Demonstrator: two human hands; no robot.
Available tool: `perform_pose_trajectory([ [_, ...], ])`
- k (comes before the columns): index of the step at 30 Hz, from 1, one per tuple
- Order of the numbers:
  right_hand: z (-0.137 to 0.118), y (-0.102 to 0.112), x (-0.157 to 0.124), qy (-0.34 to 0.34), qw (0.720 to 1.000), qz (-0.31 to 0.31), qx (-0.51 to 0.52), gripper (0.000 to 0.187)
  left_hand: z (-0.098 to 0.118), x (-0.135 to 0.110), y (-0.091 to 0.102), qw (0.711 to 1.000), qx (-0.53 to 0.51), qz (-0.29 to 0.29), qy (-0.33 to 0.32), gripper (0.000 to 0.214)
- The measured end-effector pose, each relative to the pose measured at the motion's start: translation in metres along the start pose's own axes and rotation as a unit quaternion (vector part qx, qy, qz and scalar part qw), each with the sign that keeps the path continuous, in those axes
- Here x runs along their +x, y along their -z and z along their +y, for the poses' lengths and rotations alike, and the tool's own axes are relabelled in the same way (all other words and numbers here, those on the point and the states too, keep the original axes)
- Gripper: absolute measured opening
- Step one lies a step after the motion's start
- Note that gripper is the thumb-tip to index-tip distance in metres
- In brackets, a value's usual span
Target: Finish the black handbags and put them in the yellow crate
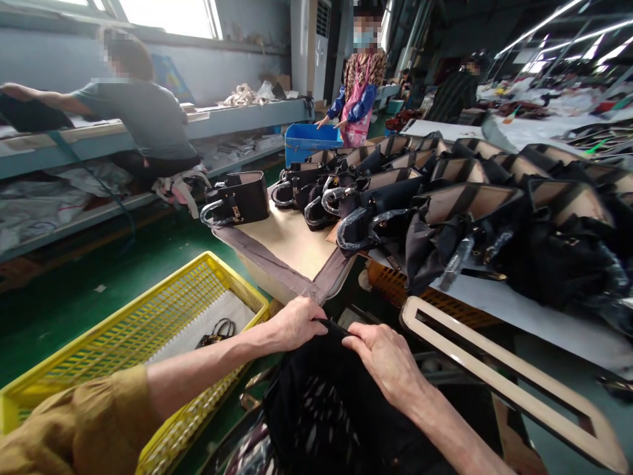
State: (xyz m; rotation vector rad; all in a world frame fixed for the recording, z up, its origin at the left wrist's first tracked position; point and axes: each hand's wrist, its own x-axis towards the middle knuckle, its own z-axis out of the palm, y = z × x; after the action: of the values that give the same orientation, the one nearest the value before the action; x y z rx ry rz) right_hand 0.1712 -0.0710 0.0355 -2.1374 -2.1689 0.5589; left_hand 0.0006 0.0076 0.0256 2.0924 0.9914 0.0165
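The picture's near edge crops the black fabric (316, 389); the left forearm (208, 371) hides part of the yellow basket (148, 310); the far-right heap (548, 99) is blurred.

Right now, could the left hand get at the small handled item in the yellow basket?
Probably not while the left hand pinches the black fabric; once freed, it likely could, as the yellow basket holding the handled item is open-topped and close by.

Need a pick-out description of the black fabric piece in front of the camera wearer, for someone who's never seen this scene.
Find the yellow plastic basket on the left. Just right of it, at bottom centre, is the black fabric piece. Unlike the black handbags crowded beyond, its top edge is pinched between the wearer's left hand and right hand.
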Motion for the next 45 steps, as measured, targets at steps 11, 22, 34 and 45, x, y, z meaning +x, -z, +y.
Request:
perform_pose_trajectory([
  [11,0.000,-0.004,-0.004,-0.013,1.000,0.000,-0.019,0.020,0.015,0.000,0.002,0.997,0.074,0.004,0.015,0.017],
  [22,-0.003,-0.012,0.002,0.051,0.998,0.037,-0.028,0.014,0.010,0.005,-0.009,0.991,0.124,0.015,-0.041,0.019],
  [34,-0.013,-0.010,0.010,0.065,0.998,-0.009,-0.007,0.021,0.014,0.007,-0.005,0.999,0.036,-0.020,0.003,0.017],
  [45,-0.018,-0.005,0.027,0.073,0.997,-0.026,-0.021,0.019,0.017,-0.072,-0.004,0.991,-0.103,0.018,0.078,0.058],
])
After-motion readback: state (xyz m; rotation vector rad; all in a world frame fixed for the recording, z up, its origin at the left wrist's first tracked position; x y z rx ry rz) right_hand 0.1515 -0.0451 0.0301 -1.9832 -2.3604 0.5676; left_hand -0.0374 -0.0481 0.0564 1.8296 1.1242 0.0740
